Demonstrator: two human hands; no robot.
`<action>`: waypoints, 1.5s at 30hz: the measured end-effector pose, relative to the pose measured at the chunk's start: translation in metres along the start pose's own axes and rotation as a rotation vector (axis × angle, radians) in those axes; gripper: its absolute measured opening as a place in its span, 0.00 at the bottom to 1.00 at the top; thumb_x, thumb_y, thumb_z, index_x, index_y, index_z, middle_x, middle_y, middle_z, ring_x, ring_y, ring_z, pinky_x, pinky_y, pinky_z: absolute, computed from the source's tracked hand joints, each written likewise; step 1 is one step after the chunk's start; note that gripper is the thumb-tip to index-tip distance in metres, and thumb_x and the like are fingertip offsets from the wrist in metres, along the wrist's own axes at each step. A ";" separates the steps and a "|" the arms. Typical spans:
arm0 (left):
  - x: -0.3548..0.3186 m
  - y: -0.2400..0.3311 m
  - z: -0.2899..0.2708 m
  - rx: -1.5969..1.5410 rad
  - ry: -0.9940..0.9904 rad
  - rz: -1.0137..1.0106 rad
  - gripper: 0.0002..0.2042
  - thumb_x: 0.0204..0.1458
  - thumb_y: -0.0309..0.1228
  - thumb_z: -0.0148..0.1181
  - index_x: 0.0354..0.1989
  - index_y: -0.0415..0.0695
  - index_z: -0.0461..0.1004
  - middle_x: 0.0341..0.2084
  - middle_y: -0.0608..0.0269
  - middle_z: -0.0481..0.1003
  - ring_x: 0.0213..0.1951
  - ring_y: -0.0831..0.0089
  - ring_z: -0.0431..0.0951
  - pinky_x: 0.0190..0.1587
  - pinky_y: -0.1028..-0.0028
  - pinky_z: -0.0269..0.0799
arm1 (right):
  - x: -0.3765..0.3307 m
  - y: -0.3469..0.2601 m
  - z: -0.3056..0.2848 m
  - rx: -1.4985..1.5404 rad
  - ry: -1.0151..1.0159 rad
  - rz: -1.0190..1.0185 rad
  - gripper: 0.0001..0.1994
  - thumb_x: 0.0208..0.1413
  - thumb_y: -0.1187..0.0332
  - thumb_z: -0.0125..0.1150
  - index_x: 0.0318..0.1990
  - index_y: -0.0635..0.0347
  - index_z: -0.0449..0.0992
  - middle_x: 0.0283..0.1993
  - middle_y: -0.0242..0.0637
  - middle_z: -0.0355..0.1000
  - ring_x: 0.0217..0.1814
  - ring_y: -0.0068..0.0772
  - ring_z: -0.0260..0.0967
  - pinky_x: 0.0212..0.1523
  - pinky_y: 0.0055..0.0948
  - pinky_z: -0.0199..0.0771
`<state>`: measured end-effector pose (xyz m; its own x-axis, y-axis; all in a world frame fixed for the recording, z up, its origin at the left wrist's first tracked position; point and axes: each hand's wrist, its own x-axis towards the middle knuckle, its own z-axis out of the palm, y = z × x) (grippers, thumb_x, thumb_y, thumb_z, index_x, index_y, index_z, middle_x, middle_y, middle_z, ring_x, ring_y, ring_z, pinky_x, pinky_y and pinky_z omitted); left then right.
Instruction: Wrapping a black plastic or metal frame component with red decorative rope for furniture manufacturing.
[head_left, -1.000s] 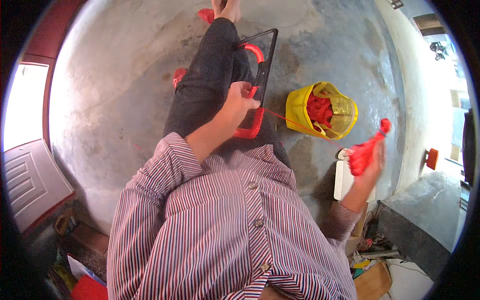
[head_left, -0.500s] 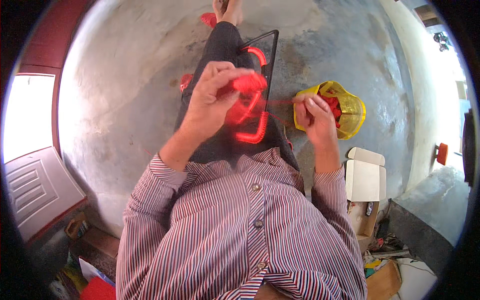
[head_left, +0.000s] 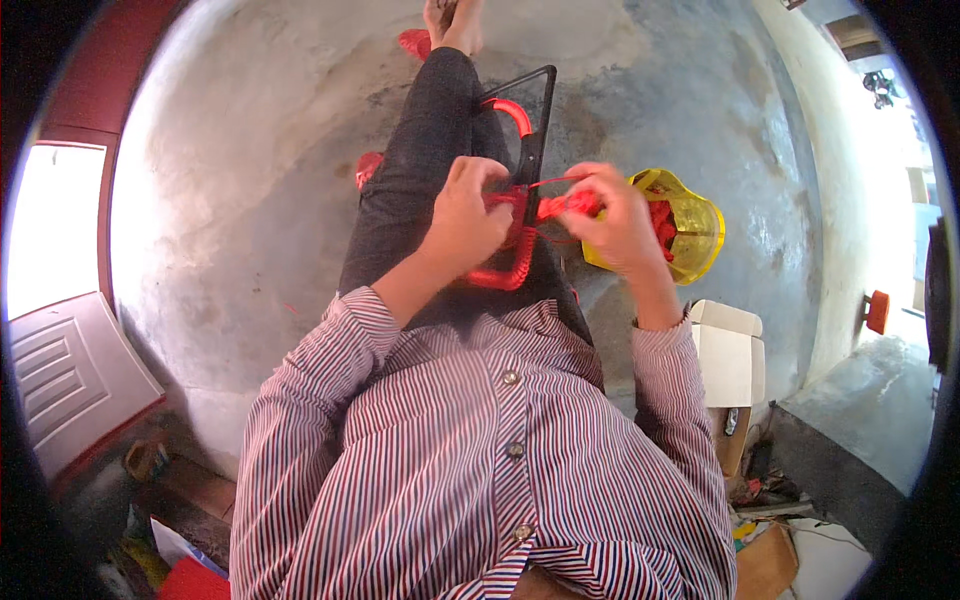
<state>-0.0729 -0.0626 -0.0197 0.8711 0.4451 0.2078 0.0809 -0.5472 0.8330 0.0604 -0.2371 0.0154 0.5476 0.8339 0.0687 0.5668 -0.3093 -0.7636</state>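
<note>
1. Biggest thing in play: the black metal frame (head_left: 533, 130), just above centre, lying along the person's outstretched leg with one corner pointing toward the upper middle. It is only propped on the leg, so a hard tug on the cord could, I'd say, tip it off onto the concrete floor (head_left: 250, 180).

2. Next, the red wrapped handle loop (head_left: 500, 272) at centre, curving below the left hand. The wrapping looks tight here; if tension drops, the coils could loosen and gap.

3. Over to the yellow container (head_left: 690, 225), right of centre on the floor, holding more red cord. It sits just beside the right hand, and a snag inside could drag it or topple it.

4. The left hand (head_left: 468, 215) is closed around the frame and loop at centre, fingers curled over them. A slip there and the work twists.

5. The right hand (head_left: 615, 225) is pinched shut on a bunch of red cord (head_left: 570, 205), right of centre. Let go early and the strand springs back.

6. Smallest: the thin taut strand (head_left: 555, 183) from the frame to the right hand. It crosses a metal edge, so fraying or snapping looks possible under a sharp pull.
</note>
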 end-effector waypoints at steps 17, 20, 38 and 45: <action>-0.006 0.001 0.024 -0.925 -0.262 -0.798 0.23 0.33 0.23 0.51 0.45 0.37 0.65 0.31 0.67 0.63 0.34 0.74 0.62 0.44 0.80 0.57 | -0.069 -0.154 -0.059 1.580 -0.353 -0.292 0.18 0.51 0.64 0.66 0.35 0.54 0.59 0.17 0.38 0.70 0.13 0.32 0.62 0.15 0.31 0.59; -0.006 0.004 0.030 -0.852 -0.245 -0.813 0.21 0.35 0.22 0.52 0.44 0.37 0.65 0.33 0.63 0.66 0.38 0.73 0.65 0.46 0.77 0.59 | -0.073 -0.171 -0.081 1.609 -0.230 -0.200 0.16 0.51 0.65 0.66 0.34 0.55 0.60 0.14 0.36 0.69 0.08 0.29 0.54 0.11 0.27 0.53; -0.013 0.013 -0.003 0.011 -0.123 -0.311 0.12 0.52 0.34 0.59 0.27 0.37 0.70 0.21 0.45 0.72 0.30 0.49 0.77 0.31 0.64 0.71 | -0.007 -0.027 0.035 -0.221 -0.088 0.036 0.08 0.42 0.71 0.60 0.34 0.58 0.77 0.29 0.40 0.70 0.35 0.45 0.70 0.36 0.38 0.70; 0.019 0.031 -0.033 -0.283 0.024 -0.402 0.09 0.53 0.32 0.54 0.26 0.39 0.70 0.15 0.66 0.68 0.20 0.79 0.69 0.22 0.77 0.64 | -0.011 -0.030 0.038 0.492 0.151 0.262 0.12 0.40 0.77 0.65 0.37 0.64 0.76 0.33 0.40 0.73 0.34 0.41 0.73 0.41 0.29 0.73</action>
<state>-0.0700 -0.0480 0.0264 0.7864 0.5993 -0.1497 0.2704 -0.1161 0.9557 0.0134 -0.2192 0.0132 0.7332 0.6727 -0.0997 0.0669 -0.2174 -0.9738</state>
